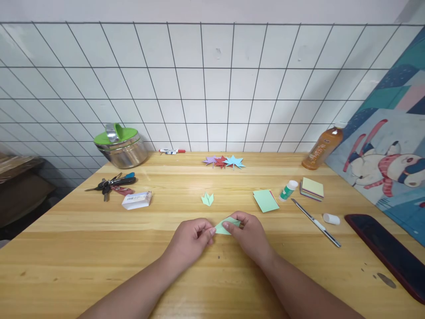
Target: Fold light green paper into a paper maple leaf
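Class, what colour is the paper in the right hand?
The paper is light green, as the head view shows.

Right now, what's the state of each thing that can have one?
Pale green paper: folded, held by left hand and right hand.
Small pointed green paper: folded, lying.
Steel green-lidded pot: closed.
Orange plastic bottle: capped, upright.
Green-labelled glue stick: standing.
White plastic cylinder: on its side.
Silver metal cutter: lying, blade unclear.
Red-edged phone: screen dark.
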### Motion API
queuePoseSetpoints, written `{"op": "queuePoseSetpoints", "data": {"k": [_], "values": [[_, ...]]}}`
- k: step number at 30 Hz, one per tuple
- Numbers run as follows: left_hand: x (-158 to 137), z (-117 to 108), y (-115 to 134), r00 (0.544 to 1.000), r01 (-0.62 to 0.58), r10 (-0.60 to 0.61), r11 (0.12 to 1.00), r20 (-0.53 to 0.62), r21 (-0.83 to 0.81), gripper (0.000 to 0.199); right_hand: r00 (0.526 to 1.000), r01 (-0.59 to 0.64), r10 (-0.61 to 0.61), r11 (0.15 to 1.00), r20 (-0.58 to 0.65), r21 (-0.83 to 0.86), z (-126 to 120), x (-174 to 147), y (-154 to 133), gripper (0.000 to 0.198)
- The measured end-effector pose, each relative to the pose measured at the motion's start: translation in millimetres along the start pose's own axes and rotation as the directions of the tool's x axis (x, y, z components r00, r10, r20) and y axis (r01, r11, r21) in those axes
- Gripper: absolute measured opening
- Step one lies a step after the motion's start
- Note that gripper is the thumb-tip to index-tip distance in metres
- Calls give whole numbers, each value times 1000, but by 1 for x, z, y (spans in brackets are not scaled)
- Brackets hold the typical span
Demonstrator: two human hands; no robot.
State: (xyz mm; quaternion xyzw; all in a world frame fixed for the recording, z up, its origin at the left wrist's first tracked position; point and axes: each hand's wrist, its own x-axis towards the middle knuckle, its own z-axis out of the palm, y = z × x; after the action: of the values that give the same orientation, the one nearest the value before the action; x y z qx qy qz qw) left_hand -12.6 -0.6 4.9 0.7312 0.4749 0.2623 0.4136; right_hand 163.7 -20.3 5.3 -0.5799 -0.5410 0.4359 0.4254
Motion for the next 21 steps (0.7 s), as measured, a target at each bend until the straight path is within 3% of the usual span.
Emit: {"op": "queuePoseSetpoints", "data": {"k": [6, 13, 21], "values": [[1, 1, 2, 993, 79, -59, 977, 103, -199, 26, 999, -13, 13, 1000, -34, -13, -5, 2, 1, 17], [1, -2, 4, 998, 67, -63, 985, 28, -160, 24, 1000, 2, -2, 1000, -28, -1, -4, 1, 4, 18], [4, -1, 2, 984, 178, -167, 898, 64, -403, 35, 991, -19, 25, 999, -132, 45, -10, 3, 2, 22]]}}
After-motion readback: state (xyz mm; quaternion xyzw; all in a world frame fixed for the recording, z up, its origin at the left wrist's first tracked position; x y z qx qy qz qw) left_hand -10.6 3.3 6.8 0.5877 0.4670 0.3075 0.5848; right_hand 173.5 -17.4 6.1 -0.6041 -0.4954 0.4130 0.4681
